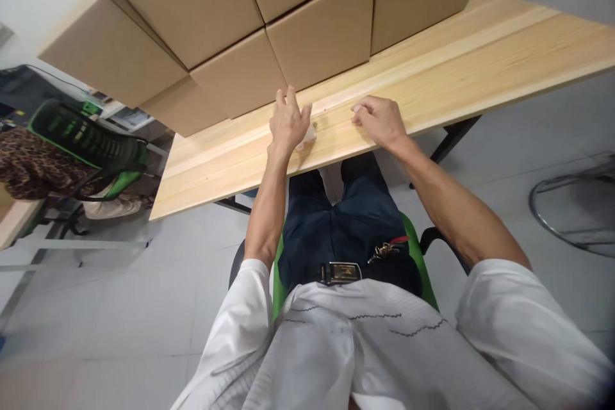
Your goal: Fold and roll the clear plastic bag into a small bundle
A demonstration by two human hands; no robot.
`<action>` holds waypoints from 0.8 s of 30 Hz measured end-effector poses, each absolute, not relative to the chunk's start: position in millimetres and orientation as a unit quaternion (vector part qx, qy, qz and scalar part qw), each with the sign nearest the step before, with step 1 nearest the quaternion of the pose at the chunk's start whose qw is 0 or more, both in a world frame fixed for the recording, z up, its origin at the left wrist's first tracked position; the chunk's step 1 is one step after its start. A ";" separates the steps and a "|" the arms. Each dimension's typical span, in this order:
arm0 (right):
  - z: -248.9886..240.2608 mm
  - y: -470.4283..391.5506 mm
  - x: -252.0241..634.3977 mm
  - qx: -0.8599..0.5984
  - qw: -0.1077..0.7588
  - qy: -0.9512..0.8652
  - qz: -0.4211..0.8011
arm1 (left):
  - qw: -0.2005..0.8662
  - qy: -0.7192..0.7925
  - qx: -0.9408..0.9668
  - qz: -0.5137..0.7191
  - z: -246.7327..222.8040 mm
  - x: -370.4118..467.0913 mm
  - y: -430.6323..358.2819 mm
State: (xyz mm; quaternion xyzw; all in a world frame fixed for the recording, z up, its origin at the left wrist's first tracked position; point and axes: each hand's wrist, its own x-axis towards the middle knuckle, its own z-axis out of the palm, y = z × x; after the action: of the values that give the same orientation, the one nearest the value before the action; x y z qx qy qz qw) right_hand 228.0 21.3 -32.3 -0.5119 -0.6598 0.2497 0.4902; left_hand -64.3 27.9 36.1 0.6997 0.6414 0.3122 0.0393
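While the wooden tabletop point(480, 57) is running slantwise from nine o'clock up toward two o'clock, its near edge is lying just under both wrists, and a bare strip of wood is staying open between that edge and the stacked cardboard boxes point(230, 25) at twelve o'clock. The left hand point(288, 123) is reaching forward palm down, arm nearly straight, fingers spread and pressing flat on the wood. A small white scrap point(309, 136), perhaps paper or cloth, is peeking out at three o'clock of that hand, partly under the palm; whether the grip is pinching it I cannot tell. The right hand point(379, 120) is resting knuckles up, fingers curled loosely closed, its fingertips touching the wood, holding nothing visible, well apart from the scrap.
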 end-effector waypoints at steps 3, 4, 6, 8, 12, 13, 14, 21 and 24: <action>-27.4 15.8 227.1 -0.521 0.465 -0.678 0.229 | 0.060 0.677 0.694 0.239 14.8 -46.6 34.2; -25.2 14.1 226.7 -0.523 0.458 -0.683 0.224 | 0.060 0.683 0.693 0.223 7.7 -43.4 33.3; -20.3 11.1 225.9 -0.524 0.448 -0.691 0.217 | 0.053 0.689 0.696 0.194 -3.5 -43.1 30.4; -14.9 7.9 224.7 -0.522 0.444 -0.698 0.207 | 0.048 0.678 0.712 0.174 -9.2 -50.4 28.6; -5.6 0.9 222.6 -0.520 0.432 -0.713 0.186 | 0.056 0.628 0.758 0.167 -8.4 -77.2 25.6; -4.3 -0.5 222.2 -0.522 0.426 -0.716 0.183 | 0.061 0.619 0.764 0.175 -7.7 -84.2 23.7; -3.5 -1.6 222.1 -0.525 0.420 -0.718 0.179 | 0.068 0.612 0.766 0.186 -7.4 -90.5 21.1; -7.8 -1.9 223.1 -0.529 0.394 -0.738 0.142 | 0.123 0.606 0.753 0.226 -11.8 -119.7 -3.3; -12.4 0.8 223.7 -0.531 0.389 -0.741 0.132 | 0.127 0.613 0.753 0.205 -9.9 -126.5 -11.1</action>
State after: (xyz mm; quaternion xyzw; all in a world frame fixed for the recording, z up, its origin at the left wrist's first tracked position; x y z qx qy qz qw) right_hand 223.7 0.8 -12.4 -0.5314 -0.7411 0.1318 0.3887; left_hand -126.5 -11.1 -9.9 0.7526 0.6129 0.2047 0.1266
